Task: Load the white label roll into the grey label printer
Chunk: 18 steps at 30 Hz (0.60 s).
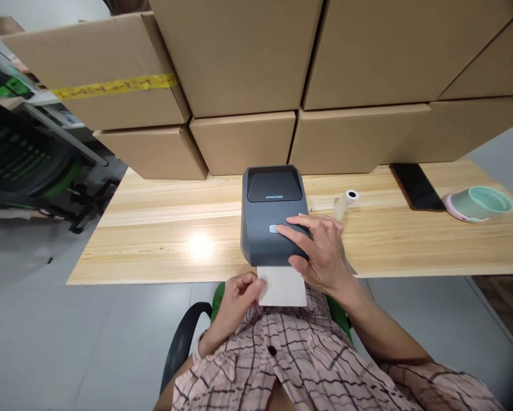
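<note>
A dark grey label printer (260, 214) stands at the front middle of the wooden table. White label paper (282, 287) comes out of its front and hangs past the table edge. My left hand (241, 294) pinches the left edge of this paper between thumb and fingers. My right hand (319, 248) rests on the printer's right side, fingers apart, with one fingertip on the light blue button (273, 228) on top. It holds nothing.
Cardboard boxes (243, 142) are stacked along the back of the wooden table (153, 228). Right of the printer are a small paper roll (351, 196), a black phone (418, 187) and a green cup (481, 204) on a pink base. A dark chair (20, 160) stands at the left.
</note>
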Tool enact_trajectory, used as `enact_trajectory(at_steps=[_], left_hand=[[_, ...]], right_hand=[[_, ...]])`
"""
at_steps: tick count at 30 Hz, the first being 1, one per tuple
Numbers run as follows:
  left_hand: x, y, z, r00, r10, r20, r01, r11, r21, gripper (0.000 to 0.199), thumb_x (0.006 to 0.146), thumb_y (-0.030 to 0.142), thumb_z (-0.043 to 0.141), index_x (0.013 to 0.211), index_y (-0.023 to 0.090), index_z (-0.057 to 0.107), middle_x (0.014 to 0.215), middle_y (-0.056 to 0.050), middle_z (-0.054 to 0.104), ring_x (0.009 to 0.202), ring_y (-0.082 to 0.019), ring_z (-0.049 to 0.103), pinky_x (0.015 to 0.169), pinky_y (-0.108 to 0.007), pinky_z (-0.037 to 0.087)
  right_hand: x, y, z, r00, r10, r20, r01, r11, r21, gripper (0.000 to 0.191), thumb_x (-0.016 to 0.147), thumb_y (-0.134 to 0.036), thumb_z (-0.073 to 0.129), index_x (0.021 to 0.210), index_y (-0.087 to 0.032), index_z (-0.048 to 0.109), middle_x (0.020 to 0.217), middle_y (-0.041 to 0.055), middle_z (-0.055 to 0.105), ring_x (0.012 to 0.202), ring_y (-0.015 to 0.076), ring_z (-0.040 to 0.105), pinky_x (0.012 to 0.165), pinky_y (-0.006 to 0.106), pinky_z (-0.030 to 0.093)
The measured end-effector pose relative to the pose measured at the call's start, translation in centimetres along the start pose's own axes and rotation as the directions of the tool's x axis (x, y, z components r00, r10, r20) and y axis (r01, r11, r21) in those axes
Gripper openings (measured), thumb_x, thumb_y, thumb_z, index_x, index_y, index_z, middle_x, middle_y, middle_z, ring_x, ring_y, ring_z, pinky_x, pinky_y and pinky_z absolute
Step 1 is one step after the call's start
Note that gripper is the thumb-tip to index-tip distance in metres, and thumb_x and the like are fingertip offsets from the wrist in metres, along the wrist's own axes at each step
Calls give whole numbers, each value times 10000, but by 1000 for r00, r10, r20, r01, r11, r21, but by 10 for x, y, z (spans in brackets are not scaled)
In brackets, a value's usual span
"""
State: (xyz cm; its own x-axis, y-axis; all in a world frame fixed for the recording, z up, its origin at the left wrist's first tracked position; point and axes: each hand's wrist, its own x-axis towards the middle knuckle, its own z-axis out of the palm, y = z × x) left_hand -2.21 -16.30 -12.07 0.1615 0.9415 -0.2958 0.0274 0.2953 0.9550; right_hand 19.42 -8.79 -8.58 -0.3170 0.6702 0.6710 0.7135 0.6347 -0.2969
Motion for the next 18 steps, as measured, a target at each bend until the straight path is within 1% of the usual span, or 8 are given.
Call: enact_trajectory(at_steps=[1, 3, 5, 8, 10, 12, 15, 18], left_hand=[[2, 5, 1, 995, -77, 70, 82, 994, -68, 456, 887, 552, 720, 686, 144, 692, 629, -11, 629, 596, -115, 539, 611, -245, 425], [8, 12, 5, 981, -123, 152, 150, 971, -185, 394, 830, 533, 791, 804, 140, 767, 744, -37, 719, 673, -136, 603, 690, -264, 470], [15, 15, 8, 979, -117, 168, 154, 961, -230, 365, 799, 502, 833, 864, 144, 804, 811, -51, 759, 723, -153, 634, 738, -281, 488], [21, 13, 8, 978, -124, 166, 157, 965, -210, 371, 782, 497, 851, 841, 132, 818, 750, -46, 748, 678, -146, 614, 701, -277, 475], [22, 11, 6, 980, -116, 161, 145, 972, -183, 388, 781, 508, 849, 821, 124, 816, 704, -40, 726, 641, -134, 587, 665, -267, 457], [22, 10, 6, 983, -101, 151, 126, 978, -168, 399, 784, 520, 842, 804, 123, 809, 678, -35, 708, 617, -123, 561, 634, -257, 438], [21, 11, 7, 989, -78, 126, 98, 983, -155, 401, 778, 527, 839, 772, 129, 789, 668, -29, 691, 608, -116, 538, 611, -248, 424], [21, 11, 10, 995, -49, 90, 61, 990, -124, 430, 773, 545, 829, 690, 134, 734, 618, -13, 638, 582, -113, 499, 582, -248, 403]], right_hand=[[2, -1, -4, 1000, -15, 13, 16, 998, -53, 590, 1065, -647, 219, 1354, -344, 635, 1252, 79, 696, 1148, 288, 616, 1080, 543, 361], [8, -4, -10, 997, -64, 51, 72, 985, -158, 574, 1051, -669, 284, 1300, -308, 654, 1258, 86, 718, 1157, 283, 621, 1140, 560, 299], [14, -6, -14, 986, -124, 108, 145, 965, -219, 510, 1035, -656, 401, 1246, -271, 661, 1302, 87, 725, 1260, 290, 595, 1203, 563, 233], [21, -3, -15, 967, -166, 194, 202, 962, -183, 449, 1018, -647, 471, 1146, -261, 663, 1404, 65, 695, 1400, 301, 526, 1254, 590, 174], [23, 0, -13, 963, -156, 218, 186, 974, -126, 457, 1011, -669, 460, 1112, -268, 654, 1443, 51, 674, 1445, 306, 498, 1262, 617, 168], [24, 1, -11, 965, -125, 229, 147, 986, -81, 456, 1003, -676, 470, 1139, -276, 641, 1466, 49, 659, 1481, 310, 468, 1263, 630, 174], [21, 1, -9, 974, -83, 211, 93, 995, -38, 432, 1007, -650, 492, 1200, -283, 615, 1489, 63, 641, 1503, 311, 448, 1265, 640, 181], [11, -1, -3, 986, -36, 161, 33, 999, 19, 418, 1028, -616, 475, 1258, -290, 600, 1509, 78, 619, 1509, 313, 442, 1260, 653, 207]])
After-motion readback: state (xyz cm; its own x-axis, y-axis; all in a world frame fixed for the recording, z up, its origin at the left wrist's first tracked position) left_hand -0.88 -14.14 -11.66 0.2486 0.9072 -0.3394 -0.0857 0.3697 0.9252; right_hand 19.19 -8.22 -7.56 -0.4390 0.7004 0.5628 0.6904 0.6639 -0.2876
